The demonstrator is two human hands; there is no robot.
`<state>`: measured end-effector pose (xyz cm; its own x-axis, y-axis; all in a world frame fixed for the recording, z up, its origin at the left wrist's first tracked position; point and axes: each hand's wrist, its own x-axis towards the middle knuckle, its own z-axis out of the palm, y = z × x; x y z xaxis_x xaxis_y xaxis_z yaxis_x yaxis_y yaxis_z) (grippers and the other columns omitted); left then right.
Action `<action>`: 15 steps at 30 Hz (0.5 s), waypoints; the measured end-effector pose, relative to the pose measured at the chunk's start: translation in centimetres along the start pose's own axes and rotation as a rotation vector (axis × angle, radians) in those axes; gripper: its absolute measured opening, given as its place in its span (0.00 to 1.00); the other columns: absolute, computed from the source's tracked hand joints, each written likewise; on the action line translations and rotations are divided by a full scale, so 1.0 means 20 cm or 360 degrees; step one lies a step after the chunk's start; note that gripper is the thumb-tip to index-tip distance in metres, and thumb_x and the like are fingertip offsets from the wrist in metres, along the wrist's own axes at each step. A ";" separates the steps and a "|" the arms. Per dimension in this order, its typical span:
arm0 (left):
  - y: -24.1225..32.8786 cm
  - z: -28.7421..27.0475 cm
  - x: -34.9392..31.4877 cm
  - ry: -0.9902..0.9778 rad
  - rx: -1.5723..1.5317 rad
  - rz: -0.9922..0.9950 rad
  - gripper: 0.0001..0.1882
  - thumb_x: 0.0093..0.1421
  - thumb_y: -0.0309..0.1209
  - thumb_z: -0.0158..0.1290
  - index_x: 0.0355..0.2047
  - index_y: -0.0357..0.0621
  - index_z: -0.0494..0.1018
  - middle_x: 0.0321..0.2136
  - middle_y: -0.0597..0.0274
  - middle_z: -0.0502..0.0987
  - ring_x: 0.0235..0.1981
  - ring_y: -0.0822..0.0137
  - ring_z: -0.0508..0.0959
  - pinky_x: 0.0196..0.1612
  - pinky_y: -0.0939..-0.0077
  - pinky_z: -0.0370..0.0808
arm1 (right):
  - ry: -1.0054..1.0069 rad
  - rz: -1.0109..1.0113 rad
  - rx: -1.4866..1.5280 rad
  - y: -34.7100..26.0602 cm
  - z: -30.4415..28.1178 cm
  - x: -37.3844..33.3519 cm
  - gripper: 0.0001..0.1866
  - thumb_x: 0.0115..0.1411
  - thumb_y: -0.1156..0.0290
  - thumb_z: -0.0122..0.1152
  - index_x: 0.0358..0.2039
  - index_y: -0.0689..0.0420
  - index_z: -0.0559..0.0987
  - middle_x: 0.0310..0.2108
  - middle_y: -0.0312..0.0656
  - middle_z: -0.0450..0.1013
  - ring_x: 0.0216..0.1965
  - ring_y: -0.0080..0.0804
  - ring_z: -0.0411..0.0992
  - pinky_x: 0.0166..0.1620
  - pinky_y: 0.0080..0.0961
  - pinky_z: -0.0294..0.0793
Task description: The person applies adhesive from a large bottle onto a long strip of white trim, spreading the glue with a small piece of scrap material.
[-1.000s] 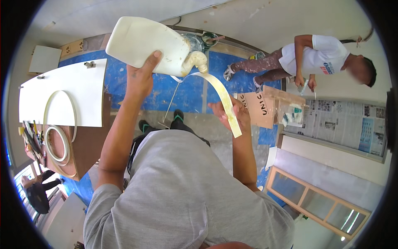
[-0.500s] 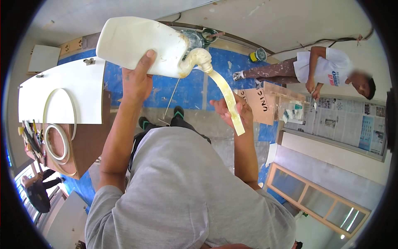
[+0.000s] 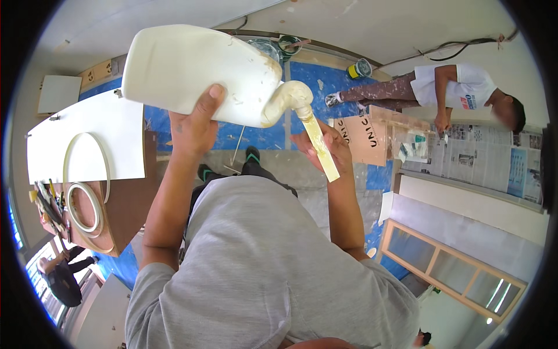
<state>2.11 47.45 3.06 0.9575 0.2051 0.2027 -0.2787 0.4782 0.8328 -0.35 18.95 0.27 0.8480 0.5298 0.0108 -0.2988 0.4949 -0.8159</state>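
My left hand (image 3: 196, 125) is wrapped round a large white plastic bottle (image 3: 186, 67), tilted with its neck toward the right. The bottle's bent spout (image 3: 289, 98) is caked with cream-coloured glue-like residue. Its tip meets the upper end of a narrow pale-yellow strip (image 3: 323, 152), whose face carries smears of wet-looking matter. Behind the strip, my right hand (image 3: 337, 144) supports it with curled fingers, which are partly hidden.
To the left, a white panel (image 3: 87, 139) lies on a brown cabinet (image 3: 125, 206) with a coiled strip (image 3: 86, 209) and several tools (image 3: 49, 206). A co-worker (image 3: 447, 87) stands right, near a cardboard box (image 3: 360, 139) and newspaper (image 3: 465, 157). Buckets (image 3: 361, 68) stand on blue floor sheeting (image 3: 317, 81).
The bottle's spout has moved slightly right and down. The strip looks straighter and shorter from here, its upper end lower. The co-worker's arms have shifted a little.
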 end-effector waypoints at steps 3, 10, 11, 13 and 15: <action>-0.02 -0.05 -0.01 -0.0087 0.0388 0.0197 0.28 0.61 0.31 0.63 0.59 0.39 0.65 0.53 0.58 0.72 0.54 0.65 0.72 0.57 0.66 0.71 | 0.0078 0.0040 0.0002 0.01 0.00 0.00 0.39 0.66 0.49 0.57 0.62 0.73 0.66 0.26 0.36 0.69 0.28 0.24 0.65 0.52 0.26 0.66; 0.05 -0.01 -0.01 -0.0041 0.0500 0.0325 0.13 0.61 0.29 0.63 0.43 0.37 0.77 0.40 0.61 0.79 0.43 0.67 0.76 0.49 0.70 0.73 | 0.0029 0.0063 0.0062 0.02 -0.03 0.01 0.39 0.66 0.51 0.58 0.65 0.70 0.63 0.26 0.36 0.70 0.30 0.24 0.65 0.57 0.33 0.61; 0.03 -0.02 -0.02 -0.0093 0.0543 0.0387 0.17 0.62 0.31 0.62 0.48 0.38 0.74 0.43 0.61 0.78 0.44 0.66 0.76 0.51 0.70 0.72 | -0.0011 0.0086 0.0086 0.02 -0.05 0.02 0.39 0.66 0.52 0.57 0.66 0.69 0.61 0.27 0.36 0.70 0.31 0.24 0.65 0.64 0.38 0.59; 0.02 -0.05 -0.01 -0.0128 0.0843 0.0582 0.21 0.64 0.31 0.60 0.55 0.40 0.70 0.46 0.60 0.77 0.46 0.64 0.76 0.52 0.68 0.73 | 0.0013 0.0104 0.0062 0.02 -0.04 0.02 0.39 0.66 0.51 0.57 0.66 0.69 0.61 0.26 0.35 0.69 0.31 0.24 0.64 0.63 0.38 0.59; 0.01 -0.07 0.04 -0.0012 0.0983 0.0657 0.22 0.66 0.31 0.57 0.58 0.40 0.67 0.46 0.58 0.77 0.47 0.62 0.76 0.51 0.66 0.75 | 0.0022 0.0110 0.0042 0.02 -0.03 0.02 0.39 0.66 0.50 0.56 0.66 0.69 0.62 0.26 0.35 0.69 0.30 0.24 0.64 0.63 0.37 0.59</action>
<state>2.61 49.02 2.69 0.7848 0.2575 0.5638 -0.5261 -0.2042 0.8255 0.16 18.96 -0.32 0.8310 0.5538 -0.0531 -0.3680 0.4757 -0.7989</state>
